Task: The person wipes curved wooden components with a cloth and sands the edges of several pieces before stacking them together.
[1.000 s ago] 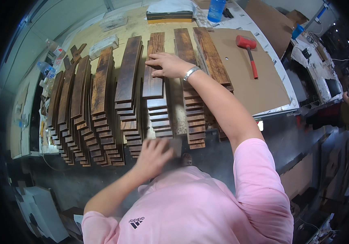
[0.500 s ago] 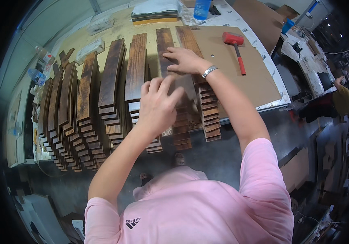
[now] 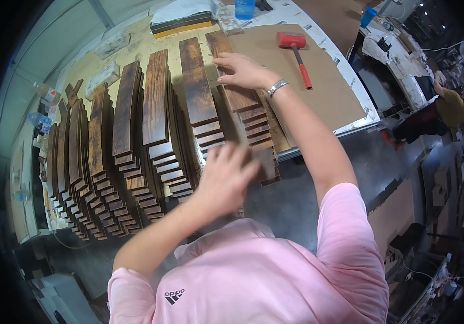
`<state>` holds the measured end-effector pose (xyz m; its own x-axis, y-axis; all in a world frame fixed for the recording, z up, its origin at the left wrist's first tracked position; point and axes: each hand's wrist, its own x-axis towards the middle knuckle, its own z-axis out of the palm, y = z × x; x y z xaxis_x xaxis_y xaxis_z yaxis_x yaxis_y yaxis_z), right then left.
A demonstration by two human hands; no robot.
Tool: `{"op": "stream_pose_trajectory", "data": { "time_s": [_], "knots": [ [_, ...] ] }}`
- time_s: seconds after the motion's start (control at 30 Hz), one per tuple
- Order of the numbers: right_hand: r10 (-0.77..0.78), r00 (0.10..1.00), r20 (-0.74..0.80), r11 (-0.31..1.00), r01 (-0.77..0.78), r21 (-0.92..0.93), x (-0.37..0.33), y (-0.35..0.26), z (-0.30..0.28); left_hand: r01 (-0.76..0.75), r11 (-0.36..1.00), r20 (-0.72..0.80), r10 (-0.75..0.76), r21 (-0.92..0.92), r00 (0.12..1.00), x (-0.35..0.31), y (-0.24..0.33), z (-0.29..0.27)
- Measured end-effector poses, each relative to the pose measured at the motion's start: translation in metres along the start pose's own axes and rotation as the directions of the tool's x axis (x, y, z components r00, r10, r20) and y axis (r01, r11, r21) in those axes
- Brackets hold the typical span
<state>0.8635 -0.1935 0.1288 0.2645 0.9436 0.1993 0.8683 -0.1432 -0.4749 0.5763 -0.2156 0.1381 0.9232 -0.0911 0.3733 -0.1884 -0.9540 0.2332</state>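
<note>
Dark brown wooden planks stand in a row of stepped stacks along the bench's near edge. On the top plank of the rightmost stack [image 3: 242, 101] rests my right hand [image 3: 245, 72], its fingers stretched toward the plank's left edge and apart. My left hand [image 3: 225, 175] is smeared by motion beside that stack's near end. Its fingers are bent, and whether they grip a plank cannot be made out. Just left of it is the neighbouring plank stack [image 3: 197, 86]. Right of my right hand, a red-headed mallet [image 3: 301, 65] lies on a brown cardboard sheet [image 3: 329, 97].
A pile of boards with a white sheet [image 3: 182, 20] and a blue container [image 3: 244, 9] stand at the back. Plastic bottles [image 3: 38, 121] are at the far left. Another person [image 3: 451, 110] bends beside a cluttered table [image 3: 399, 67] on the right.
My left hand has moved down toward me, to the near end of the rightmost stack. My right hand stays on its top plank. The view has shifted, so the bench appears farther left.
</note>
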Motion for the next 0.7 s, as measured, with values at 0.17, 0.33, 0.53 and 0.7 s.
{"op": "stream_pose_trajectory", "data": {
  "time_s": [0.17, 0.33, 0.53, 0.7],
  "knots": [
    [0.081, 0.97, 0.228, 0.997, -0.082, -0.007, 0.002, 0.007, -0.012, 0.026, 0.963, -0.233, 0.039, 0.268, 0.972, 0.087, -0.024, 0.005],
    [0.092, 0.966, 0.241, 0.994, -0.102, 0.029, -0.003, 0.024, -0.008, 0.016, 0.959, -0.084, 0.008, 0.284, 0.996, 0.076, 0.002, 0.057],
    [0.111, 0.961, 0.254, 0.994, -0.113, -0.004, -0.003, 0.007, -0.011, -0.283, 0.959, 0.464, 0.256, -0.012, 0.848, -0.023, 0.074, 0.138],
    [0.113, 0.95, -0.293, 0.958, -0.026, 0.284, -0.06, 0.022, -0.008, -0.018, 0.922, 0.48, 0.218, -0.386, 0.85, -0.04, 0.06, 0.09]
  ]
}}
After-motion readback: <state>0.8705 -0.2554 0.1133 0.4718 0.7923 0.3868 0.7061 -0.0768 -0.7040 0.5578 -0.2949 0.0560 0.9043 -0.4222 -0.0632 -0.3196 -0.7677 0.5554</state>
